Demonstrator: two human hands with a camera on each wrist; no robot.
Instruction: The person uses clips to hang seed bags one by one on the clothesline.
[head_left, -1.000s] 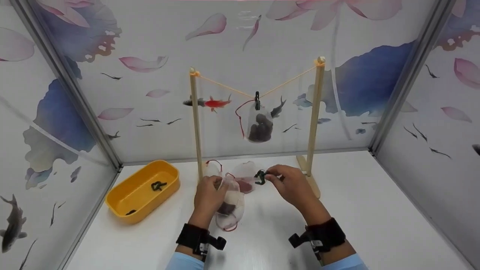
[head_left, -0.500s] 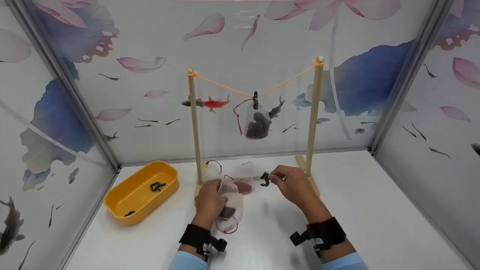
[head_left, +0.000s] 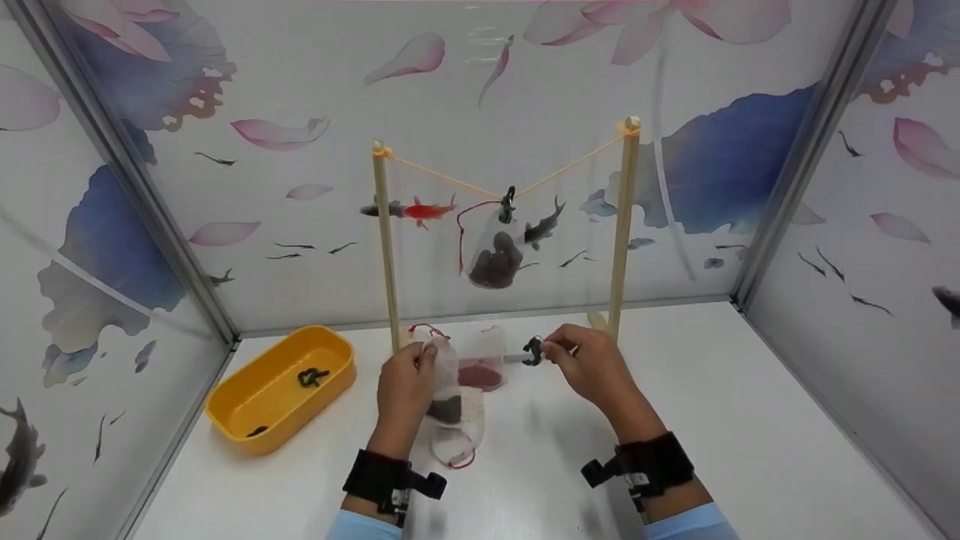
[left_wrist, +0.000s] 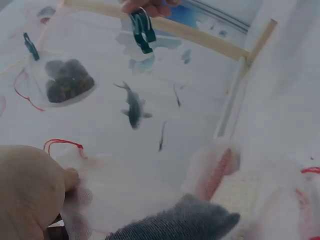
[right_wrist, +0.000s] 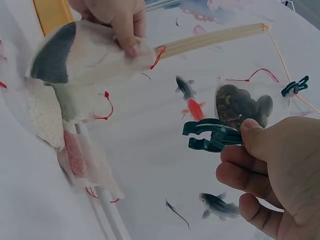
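My left hand [head_left: 405,386] pinches the top of a white mesh drawstring bag [head_left: 445,371] with dark contents at its bottom. It hangs upright over the other bags in the head view; its red cord shows in the right wrist view. Between thumb and fingers, my right hand [head_left: 589,360] holds a dark green clothespin [right_wrist: 212,135], jaws pointing left. Behind the hands, a mesh bag of dark rounded lumps [head_left: 496,259] hangs from an orange string [head_left: 442,176] by another green clothespin [head_left: 508,204].
Two wooden posts, left [head_left: 386,247] and right [head_left: 622,225], hold the sagging string. On the white table lie a bag with reddish grains [head_left: 481,373] and one with pale grains [head_left: 474,412]. A yellow tray [head_left: 300,416] at left contains green clothespins [head_left: 311,376].
My left hand went down among the bags, then rose with the dark-filled bag. My right hand shifted slightly right with the clothespin. The hanging bag swings a little left.
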